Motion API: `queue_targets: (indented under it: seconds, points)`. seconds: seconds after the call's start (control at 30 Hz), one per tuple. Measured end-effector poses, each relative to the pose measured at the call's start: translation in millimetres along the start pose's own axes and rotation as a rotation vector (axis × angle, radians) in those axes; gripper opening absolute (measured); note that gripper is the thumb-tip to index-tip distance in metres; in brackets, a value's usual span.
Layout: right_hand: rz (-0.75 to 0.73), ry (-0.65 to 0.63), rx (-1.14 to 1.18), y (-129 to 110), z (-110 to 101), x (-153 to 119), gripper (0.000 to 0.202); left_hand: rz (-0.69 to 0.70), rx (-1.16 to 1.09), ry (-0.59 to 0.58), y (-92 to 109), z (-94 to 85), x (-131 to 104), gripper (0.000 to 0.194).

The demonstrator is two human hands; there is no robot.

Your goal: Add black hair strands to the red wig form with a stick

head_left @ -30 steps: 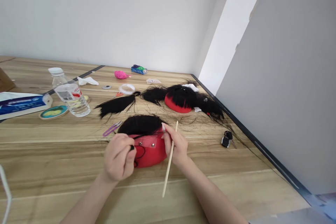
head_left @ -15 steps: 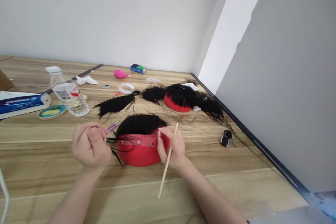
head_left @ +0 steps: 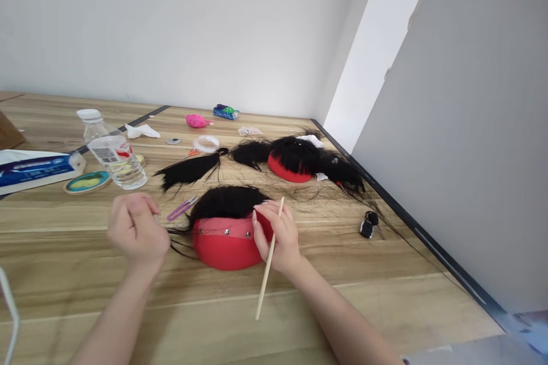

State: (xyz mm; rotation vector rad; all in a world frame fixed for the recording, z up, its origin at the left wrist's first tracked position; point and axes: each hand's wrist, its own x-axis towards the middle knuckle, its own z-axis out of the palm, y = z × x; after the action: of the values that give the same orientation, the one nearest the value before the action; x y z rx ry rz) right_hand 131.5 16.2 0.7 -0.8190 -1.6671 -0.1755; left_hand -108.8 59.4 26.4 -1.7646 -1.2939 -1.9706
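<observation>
A red dome (head_left: 229, 251) with black hair (head_left: 226, 202) on top and several silver pins along a lighter red band rests on the table before me. My right hand (head_left: 278, 236) is at the dome's right side, a thin wooden stick (head_left: 266, 279) held across its fingers, its fingertips against the hair's edge. Left of the dome, my left hand (head_left: 139, 231) is closed in a fist, with dark strands running from it to the dome; what its fingers pinch is hidden. Purple thread snips (head_left: 182, 209) lie between the left hand and the hair.
Behind lie a second red dome (head_left: 285, 170) with black hair, a black hair bundle (head_left: 188, 171) and a tape roll (head_left: 206, 144). A water bottle (head_left: 115, 154), tissue pack (head_left: 38, 171) and round plaque (head_left: 88, 182) are at left, keys (head_left: 367, 226) at right.
My left hand has moved left, away from the dome, uncovering the purple snips' handles. My right hand and the stick have shifted slightly left.
</observation>
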Motion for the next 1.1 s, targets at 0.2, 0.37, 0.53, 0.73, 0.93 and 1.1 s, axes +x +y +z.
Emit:
queue_targets:
  seconds: [0.2,0.37,0.53,0.73,0.93,1.1]
  points:
    - [0.027,0.001,0.014,0,1,0,0.041,0.268,-0.067,-0.171,33,8.9,-17,0.031]
    - [0.030,-0.006,-0.002,1,1,2,0.034,0.556,-0.185,-0.332,49,16.0,-24,0.020]
    - [0.044,-0.019,0.010,0,1,3,0.028,0.557,-0.263,-0.379,54,18.8,-28,0.019]
    - [0.049,-0.015,0.022,-1,0,4,0.026,0.460,-0.300,-0.411,53,19.3,-31,0.020]
    - [0.075,0.004,0.039,0,-1,0,0.029,0.462,-0.276,-0.403,56,21.2,-30,0.022]
    - [0.066,-0.001,0.048,-1,-1,-2,0.031,0.517,-0.231,-0.388,55,21.0,-30,0.022]
